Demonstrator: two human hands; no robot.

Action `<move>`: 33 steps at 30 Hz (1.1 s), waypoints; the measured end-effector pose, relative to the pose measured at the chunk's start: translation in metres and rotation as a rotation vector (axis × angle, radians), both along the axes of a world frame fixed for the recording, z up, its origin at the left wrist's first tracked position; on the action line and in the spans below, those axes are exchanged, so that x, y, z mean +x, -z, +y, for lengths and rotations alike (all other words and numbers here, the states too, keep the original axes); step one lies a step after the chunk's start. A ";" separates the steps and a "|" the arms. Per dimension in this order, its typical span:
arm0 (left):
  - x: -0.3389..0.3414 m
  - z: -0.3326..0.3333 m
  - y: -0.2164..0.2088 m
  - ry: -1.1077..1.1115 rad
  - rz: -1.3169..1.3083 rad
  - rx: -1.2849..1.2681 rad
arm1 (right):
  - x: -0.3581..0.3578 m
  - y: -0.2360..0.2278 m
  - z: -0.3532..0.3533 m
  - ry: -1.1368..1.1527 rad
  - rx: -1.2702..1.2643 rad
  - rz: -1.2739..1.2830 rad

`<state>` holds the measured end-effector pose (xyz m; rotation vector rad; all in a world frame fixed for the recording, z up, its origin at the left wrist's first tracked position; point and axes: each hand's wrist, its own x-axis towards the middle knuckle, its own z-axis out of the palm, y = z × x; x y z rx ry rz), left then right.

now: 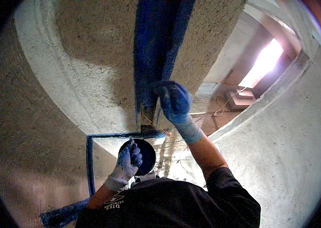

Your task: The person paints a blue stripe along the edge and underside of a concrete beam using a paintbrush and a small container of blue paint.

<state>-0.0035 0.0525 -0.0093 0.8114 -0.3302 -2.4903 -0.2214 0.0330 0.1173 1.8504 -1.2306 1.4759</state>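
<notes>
My left hand [127, 161], in a pale glove smeared with blue, is closed on the rim of a round bucket [149, 154]. The inside of the bucket is very dark, so its contents cannot be made out. My right hand [173, 100] is raised in a glove soaked with blue. Its fingers are curled at the right edge of a wide, wet-looking blue strip [151, 49] on the rough wall. Whatever those fingers hold is hidden behind them. Just below the strip's lower end, thin loose wires [164, 132] stick out.
A narrow blue band [90, 163] turns a corner left of the bucket, and another blue band [63, 212] lies at lower left. At right, a bright opening [263, 64] shines beyond a curved concrete edge [259, 100]. A pale cable [225, 110] hangs beside a stepped block [240, 100].
</notes>
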 end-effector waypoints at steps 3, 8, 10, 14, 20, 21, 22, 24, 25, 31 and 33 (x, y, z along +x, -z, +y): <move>-0.002 -0.001 0.003 0.001 -0.023 -0.004 | 0.009 -0.040 -0.001 0.041 -0.173 -0.056; -0.009 0.001 -0.003 -0.039 -0.084 0.030 | 0.009 -0.090 -0.020 -0.005 -0.227 0.017; -0.008 0.002 -0.007 -0.048 -0.086 0.042 | 0.009 -0.082 -0.025 0.043 -0.195 0.036; -0.006 0.002 -0.003 -0.048 -0.073 0.050 | 0.015 -0.033 -0.012 0.163 0.001 0.060; -0.006 -0.001 0.009 0.005 -0.064 0.017 | 0.015 -0.012 0.000 0.136 0.116 -0.045; -0.006 -0.001 0.009 0.008 -0.088 0.016 | 0.013 -0.021 0.000 0.167 0.104 -0.061; -0.005 -0.001 0.009 0.013 -0.077 0.016 | 0.005 -0.030 -0.002 0.103 -0.030 -0.051; 0.000 -0.001 0.012 0.015 -0.057 0.016 | 0.005 -0.054 0.004 -0.056 -0.229 -0.151; -0.001 -0.001 0.012 -0.008 -0.061 0.017 | 0.008 -0.066 0.013 -0.049 -0.243 -0.226; -0.010 -0.003 0.008 -0.001 -0.066 0.062 | -0.028 -0.059 0.017 0.246 -0.123 -0.055; -0.008 -0.004 0.005 -0.006 -0.043 0.027 | -0.031 -0.024 0.023 0.242 -0.027 -0.034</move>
